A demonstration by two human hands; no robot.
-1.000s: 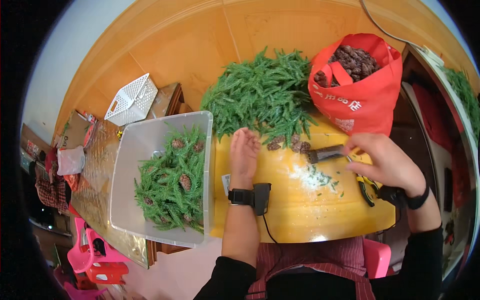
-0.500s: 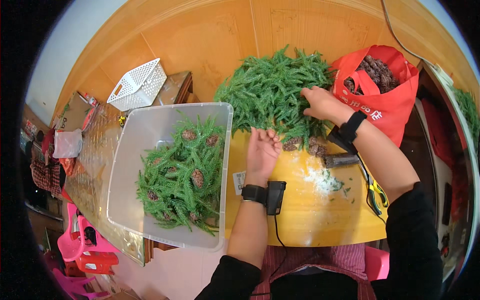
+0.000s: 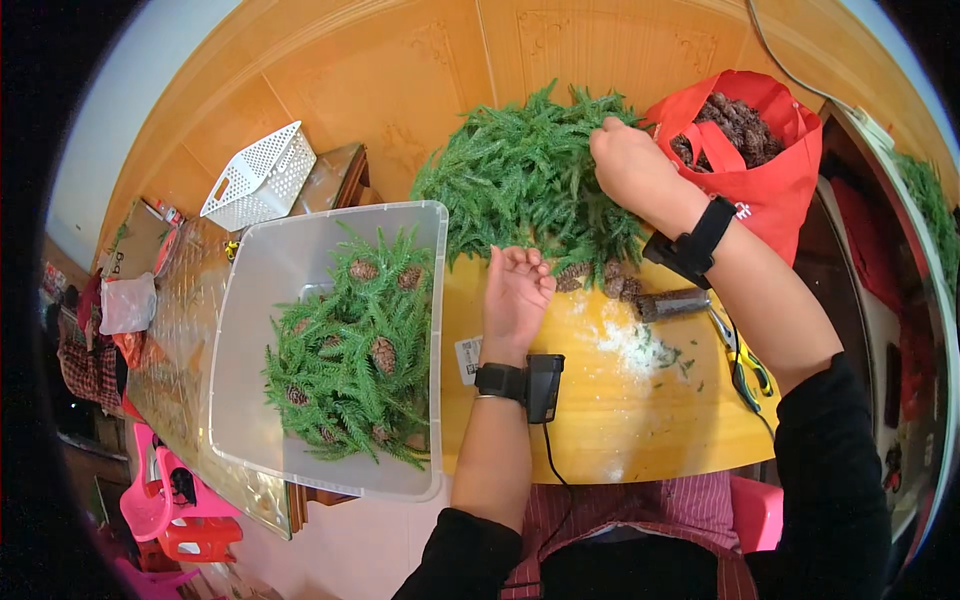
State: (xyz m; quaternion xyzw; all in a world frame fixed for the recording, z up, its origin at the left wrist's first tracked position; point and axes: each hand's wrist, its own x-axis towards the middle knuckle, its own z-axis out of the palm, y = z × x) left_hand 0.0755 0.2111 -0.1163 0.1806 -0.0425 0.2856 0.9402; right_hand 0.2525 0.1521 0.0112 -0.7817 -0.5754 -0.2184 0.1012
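Our right hand (image 3: 640, 170) has moved deeper into the green sprigs (image 3: 520, 180), heaped toward the table's (image 3: 560, 430) far edge; whether it grips one, we cannot tell. Our left hand (image 3: 517, 295) hangs empty, loosely spread, before them. Tangled, they could drag the nearby cones (image 3: 617, 282) along if we tugged hard.

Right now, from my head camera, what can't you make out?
Head view:
Right hand: its own back and the heaped green needle sprigs mostly hide the fingertips; any grip is unclear.
Red fabric bag: its wall hides how deep the brown pine cones go.
Translucent rectangular plastic bin: cone-dotted green sprigs hide much of its floor.
Green foliage, far right: cut off by the dark rim.
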